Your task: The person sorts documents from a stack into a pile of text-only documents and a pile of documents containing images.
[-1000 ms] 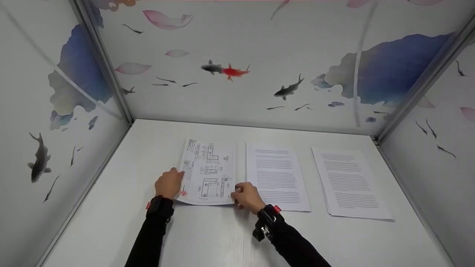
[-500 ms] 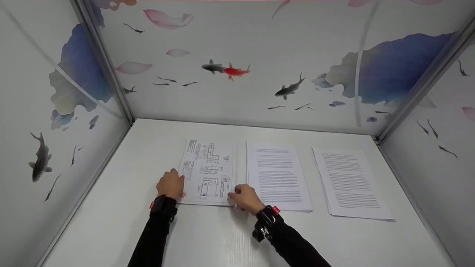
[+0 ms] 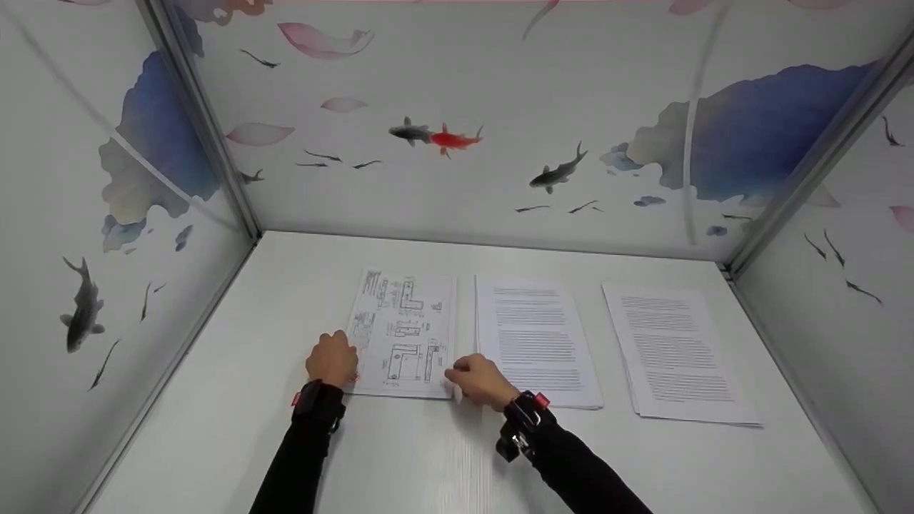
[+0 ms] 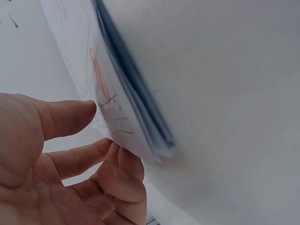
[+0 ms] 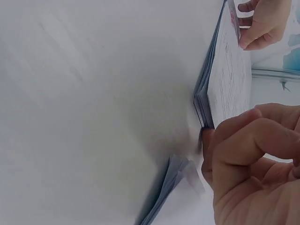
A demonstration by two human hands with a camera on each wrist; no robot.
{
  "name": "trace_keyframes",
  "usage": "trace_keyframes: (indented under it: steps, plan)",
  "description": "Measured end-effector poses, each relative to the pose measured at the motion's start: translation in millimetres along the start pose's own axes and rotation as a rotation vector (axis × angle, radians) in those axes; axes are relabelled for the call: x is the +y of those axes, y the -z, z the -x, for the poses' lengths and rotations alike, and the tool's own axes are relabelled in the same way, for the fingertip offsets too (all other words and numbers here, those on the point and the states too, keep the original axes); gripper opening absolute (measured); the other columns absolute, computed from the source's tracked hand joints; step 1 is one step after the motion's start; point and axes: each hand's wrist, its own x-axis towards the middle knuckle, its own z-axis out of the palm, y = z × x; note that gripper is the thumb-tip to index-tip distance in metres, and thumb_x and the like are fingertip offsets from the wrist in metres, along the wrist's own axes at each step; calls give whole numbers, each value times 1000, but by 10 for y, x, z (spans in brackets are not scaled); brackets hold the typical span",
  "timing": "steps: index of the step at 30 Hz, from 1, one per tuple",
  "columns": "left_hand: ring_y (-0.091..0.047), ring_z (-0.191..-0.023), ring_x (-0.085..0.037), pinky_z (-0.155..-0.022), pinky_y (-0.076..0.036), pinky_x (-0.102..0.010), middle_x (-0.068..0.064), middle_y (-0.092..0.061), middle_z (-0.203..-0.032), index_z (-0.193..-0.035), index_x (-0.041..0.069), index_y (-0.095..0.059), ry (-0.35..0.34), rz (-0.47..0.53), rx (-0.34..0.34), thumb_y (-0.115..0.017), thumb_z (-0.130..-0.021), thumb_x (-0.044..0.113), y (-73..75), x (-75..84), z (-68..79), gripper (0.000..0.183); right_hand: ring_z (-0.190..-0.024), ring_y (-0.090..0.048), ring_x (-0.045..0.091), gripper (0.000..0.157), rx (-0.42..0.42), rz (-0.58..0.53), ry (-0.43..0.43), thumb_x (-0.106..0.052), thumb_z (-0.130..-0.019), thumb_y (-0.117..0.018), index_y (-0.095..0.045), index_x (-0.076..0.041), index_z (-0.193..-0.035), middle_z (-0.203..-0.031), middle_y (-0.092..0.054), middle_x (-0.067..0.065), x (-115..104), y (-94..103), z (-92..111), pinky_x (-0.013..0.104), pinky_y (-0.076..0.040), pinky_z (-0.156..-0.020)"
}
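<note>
Drawing stack lay on table, just left of middle text stack. L hand pinched near-left corner, R hand pinched near-right corner. Risk: uneven pinch, sheets could've fanned or slid into middle text stack.

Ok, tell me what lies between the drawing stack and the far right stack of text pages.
In the head view, a middle text stack lies between the drawing stack and the right stack, with bare table strips between them.
</note>
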Motion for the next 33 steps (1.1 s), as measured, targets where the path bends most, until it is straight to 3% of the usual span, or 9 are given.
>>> trace_keyframes:
  steps: [4, 7, 13, 19, 23, 26, 30, 33]
  plan:
    - [-60, -92, -41, -71, -52, -54, -28, -58, -100, -106, -10, -62, 27, -11, 21, -57, -94, 11, -21, 45, 5, 25, -56, -49, 8, 33, 3, -57, 27, -22, -96, -58, -67, 3, -115, -89, -67, 8, 45, 163, 16, 20, -39, -45]
    - [-56, -100, -45, -73, -52, -57, -31, -54, -105, -109, -10, -60, 26, -17, 57, -58, -93, 10, -34, 87, 17, 26, -62, -53, 9, 38, 19, -92, 44, -20, -97, -57, -61, 2, -127, -104, -70, 14, 117, 314, 32, 20, -40, -47]
    - [-57, -98, -42, -71, -51, -54, -28, -56, -103, -112, -8, -60, -21, -9, 88, -59, -94, 9, -32, 229, 53, 25, -65, -57, 14, 28, 161, -68, 36, -15, -96, -59, -66, 0, -119, -97, -72, 13, 340, 645, 36, 22, -42, -53]
    - [-63, -72, -27, -59, -48, -42, -15, -67, -85, -94, 1, -66, -77, 48, 25, -57, -95, 10, -66, 393, 105, 13, -76, -63, 18, 19, 396, 175, 53, -9, -89, -64, -72, 1, -104, -89, -71, 9, 596, 995, 85, 32, -49, -68]
    - [-58, -61, -19, -52, -41, -34, -8, -67, -75, -88, 4, -67, -102, 94, -4, -56, -95, 10, -119, 519, 151, 14, -91, -65, 29, 19, 538, 312, 54, -9, -88, -64, -72, 2, -102, -97, -71, 16, 781, 1284, 166, 45, -50, -82]
    - [-56, -57, -17, -49, -37, -31, -7, -68, -75, -88, 5, -68, -138, 127, -9, -57, -95, 10, -154, 616, 193, 14, -100, -63, 41, 25, 638, 394, 39, -11, -87, -65, -70, 4, -107, -106, -69, 26, 934, 1514, 231, 53, -49, -85]
    - [-53, -56, -17, -48, -36, -30, -8, -70, -79, -89, 7, -69, -187, 151, -21, -60, -94, 11, -173, 723, 260, 12, -116, -49, 54, 44, 674, 510, -105, -18, -88, -62, -60, 10, -121, -123, -56, 36, 1098, 1765, 355, 66, -42, -90]
    - [-52, -56, -16, -48, -35, -30, -7, -70, -79, -90, 7, -69, -226, 159, -37, -61, -94, 12, -173, 786, 294, 10, -123, -37, 59, 56, 599, 561, -265, -26, -90, -58, -50, 16, -125, -126, -45, 43, 1184, 1891, 458, 75, -33, -91]
